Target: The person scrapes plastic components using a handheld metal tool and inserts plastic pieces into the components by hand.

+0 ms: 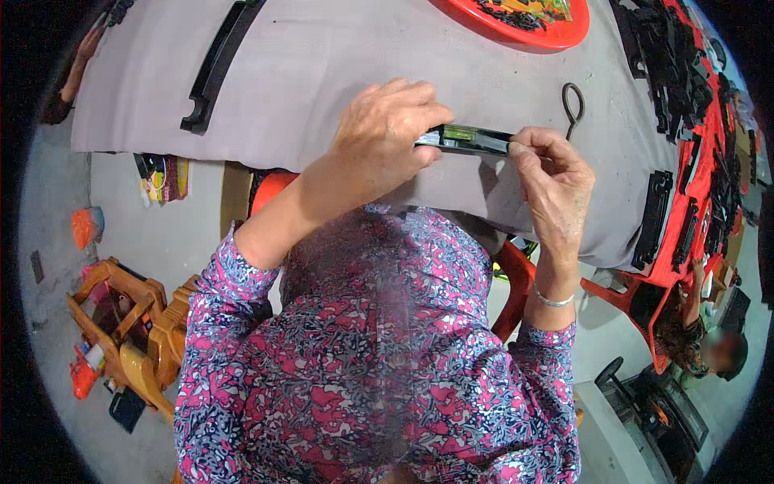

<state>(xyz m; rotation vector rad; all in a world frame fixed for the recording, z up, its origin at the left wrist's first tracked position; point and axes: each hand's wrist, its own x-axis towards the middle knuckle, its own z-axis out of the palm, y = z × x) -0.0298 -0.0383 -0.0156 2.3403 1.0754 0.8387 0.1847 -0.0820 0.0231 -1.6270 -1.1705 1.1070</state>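
A narrow black plastic bar (486,142) is held level near the front edge of the grey-covered table. A clear yellow-green insert (461,135) shows along it, somewhat like a spirit level's vial. My left hand (391,121) is closed on the bar's left end, with the thumb below and the fingers above. At the other end my right hand (555,165) pinches it between thumb and fingertips. Just beyond my right hand lies a dark metal tool with a loop handle (573,103); my hand hides its lower part.
A red tray (556,39) with small black and yellow-green pieces stands at the far side. One long black part (218,68) lies at left. Piles of black parts (693,64) and a red cloth (673,250) line the right side. Another person (697,347) sits at far right.
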